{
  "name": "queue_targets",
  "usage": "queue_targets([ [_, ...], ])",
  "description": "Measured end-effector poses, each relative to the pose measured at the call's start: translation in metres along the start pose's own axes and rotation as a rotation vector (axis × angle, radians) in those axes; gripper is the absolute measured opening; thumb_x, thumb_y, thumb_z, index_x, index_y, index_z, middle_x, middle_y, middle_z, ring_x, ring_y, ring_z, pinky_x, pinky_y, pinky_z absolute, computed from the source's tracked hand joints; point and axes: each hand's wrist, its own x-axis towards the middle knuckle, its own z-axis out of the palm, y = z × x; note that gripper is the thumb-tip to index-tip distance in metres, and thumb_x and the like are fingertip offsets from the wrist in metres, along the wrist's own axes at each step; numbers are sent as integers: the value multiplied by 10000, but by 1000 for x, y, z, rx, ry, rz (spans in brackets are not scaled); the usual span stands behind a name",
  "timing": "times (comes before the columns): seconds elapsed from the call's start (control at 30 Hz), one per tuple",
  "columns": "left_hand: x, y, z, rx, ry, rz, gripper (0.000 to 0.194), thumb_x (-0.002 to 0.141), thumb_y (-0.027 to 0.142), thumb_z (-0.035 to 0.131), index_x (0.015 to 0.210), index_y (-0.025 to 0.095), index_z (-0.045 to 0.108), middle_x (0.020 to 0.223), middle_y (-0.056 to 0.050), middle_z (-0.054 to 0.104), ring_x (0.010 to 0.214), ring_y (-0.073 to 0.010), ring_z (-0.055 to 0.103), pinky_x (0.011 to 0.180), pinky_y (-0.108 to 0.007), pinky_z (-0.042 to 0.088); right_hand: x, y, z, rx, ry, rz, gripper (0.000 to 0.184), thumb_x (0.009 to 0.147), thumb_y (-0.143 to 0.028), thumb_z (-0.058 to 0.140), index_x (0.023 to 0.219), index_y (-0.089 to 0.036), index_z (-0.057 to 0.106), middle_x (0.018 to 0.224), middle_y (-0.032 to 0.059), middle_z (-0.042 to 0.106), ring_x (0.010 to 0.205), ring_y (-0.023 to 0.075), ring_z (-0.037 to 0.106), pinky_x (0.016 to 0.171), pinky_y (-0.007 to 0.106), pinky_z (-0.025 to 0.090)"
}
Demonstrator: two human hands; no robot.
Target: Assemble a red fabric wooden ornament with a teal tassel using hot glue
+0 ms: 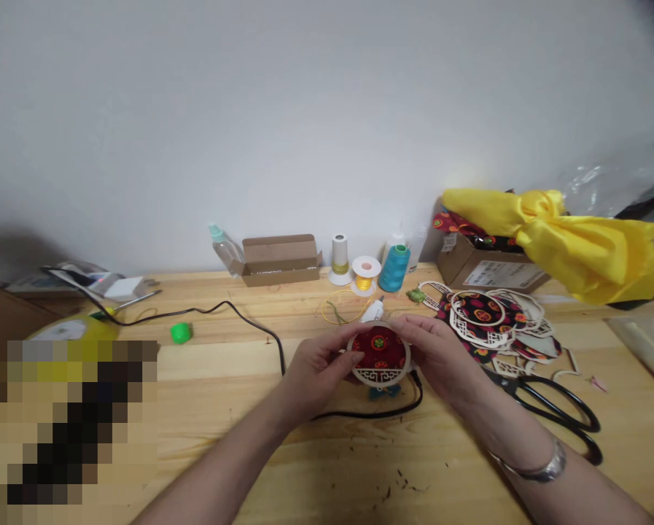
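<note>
Between my two hands is a round ornament [380, 355] with a pale wooden frame, dark red patterned fabric and a cut-out lattice along its lower edge. My left hand [322, 364] grips its left side, the thumb lying over the fabric. The right edge is held by my right hand [433, 354], its fingers closed near the top. Just behind the ornament, a white hot glue gun [372, 310] lies partly hidden, with a black cord [375, 415] curving below. A small blue piece [384, 392] shows beneath the ornament.
Black-handled scissors [556, 408] lie right of my right hand. Beyond them are several wooden frames and fabric pieces [483, 313] in a pile. Thread spools [366, 275], a blue thread cone [395, 268] and an open cardboard box [280, 262] stand by the wall. Yellow cloth [583, 244] tops another box.
</note>
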Motion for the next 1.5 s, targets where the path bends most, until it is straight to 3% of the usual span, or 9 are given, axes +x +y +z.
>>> queue_targets([
  [0.2, 1, 2, -1, 52, -21, 6, 350, 829, 232, 575, 1176, 246, 617, 1013, -25, 701, 806, -167, 650, 657, -267, 580, 2, -1, -2, -82, 36, -20, 245, 646, -398, 765, 673, -165, 692, 631, 7, 686, 537, 113, 574, 532, 236, 443],
  [0.43, 1, 2, 0, -16, -23, -20, 328, 821, 235, 587, 1149, 230, 611, 970, -40, 700, 797, -175, 652, 642, -263, 558, 1, -2, 2, -200, 101, -145, 234, 620, -401, 770, 631, -176, 704, 614, 3, 679, 538, 121, 563, 552, 261, 471],
  [0.6, 2, 3, 0, -151, 12, -70, 596, 784, 253, 645, 1322, 217, 393, 770, -14, 681, 677, -164, 646, 590, -274, 543, -2, -1, 6, -277, 169, -206, 222, 632, -394, 756, 621, -179, 702, 585, 1, 666, 517, 118, 547, 518, 254, 453],
  [0.67, 2, 3, 0, -173, 27, -109, 646, 760, 262, 672, 1331, 186, 380, 741, -16, 681, 657, -166, 642, 572, -277, 538, -3, -1, 7, -282, 180, -221, 221, 630, -392, 756, 617, -179, 697, 577, -1, 662, 510, 118, 544, 508, 252, 449],
  [0.8, 3, 5, -1, -180, -25, -121, 362, 774, 267, 656, 1112, 147, 608, 917, -73, 716, 786, -181, 658, 670, -290, 531, -3, -1, 8, -276, 194, -225, 241, 619, -406, 757, 616, -174, 692, 569, 2, 657, 501, 117, 540, 488, 246, 442],
  [0.9, 3, 7, 0, -188, -21, -109, 249, 782, 246, 649, 1014, 157, 666, 954, -61, 722, 855, -183, 654, 742, -293, 519, -4, -1, 9, -307, 208, -226, 254, 620, -415, 753, 617, -168, 692, 568, 7, 655, 504, 117, 536, 485, 241, 439],
  [1.03, 3, 4, 2, -242, 7, -130, 235, 773, 265, 668, 970, 138, 665, 896, -59, 721, 797, -176, 658, 717, -285, 525, -4, -2, 10, -340, 218, -223, 273, 618, -433, 749, 610, -167, 691, 556, 10, 647, 500, 123, 530, 481, 247, 437],
  [1.27, 1, 0, 4, -388, -54, -193, 278, 791, 341, 651, 988, 152, 595, 916, -72, 681, 759, -191, 659, 632, -320, 558, -5, -1, 11, -362, 240, -240, 275, 625, -438, 743, 605, -170, 682, 558, 17, 645, 500, 129, 525, 476, 254, 430],
  [1.5, 3, -2, 2, -380, -47, -142, 272, 735, 244, 719, 958, 134, 609, 876, -56, 688, 774, -154, 644, 705, -275, 532, -6, 0, 11, -353, 256, -237, 263, 623, -419, 744, 605, -165, 680, 562, 14, 647, 505, 117, 518, 482, 241, 420],
])
